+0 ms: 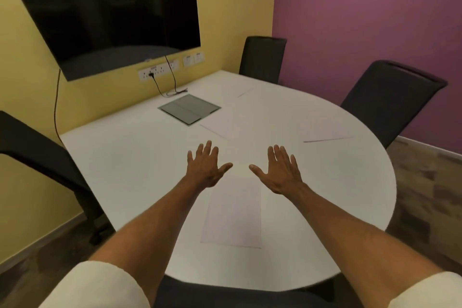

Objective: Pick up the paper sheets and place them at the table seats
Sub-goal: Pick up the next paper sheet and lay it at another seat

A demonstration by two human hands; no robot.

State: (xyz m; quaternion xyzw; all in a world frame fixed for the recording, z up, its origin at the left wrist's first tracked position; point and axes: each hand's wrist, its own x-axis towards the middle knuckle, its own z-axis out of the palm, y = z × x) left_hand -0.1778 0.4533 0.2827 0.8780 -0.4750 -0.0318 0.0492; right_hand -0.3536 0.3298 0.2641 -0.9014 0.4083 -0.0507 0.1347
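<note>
A white paper sheet lies flat on the white table at the near seat, between my forearms. Another sheet rests toward the right chair, one lies near the table's middle, and a faint sheet sits by the far chair. My left hand hovers palm down with fingers spread just beyond the near sheet's top left corner. My right hand hovers the same way beyond its top right. Both hands hold nothing.
Dark chairs stand at the far side, the right, the left and right below me. A grey cable hatch is set into the table. A wall screen and sockets hang beyond.
</note>
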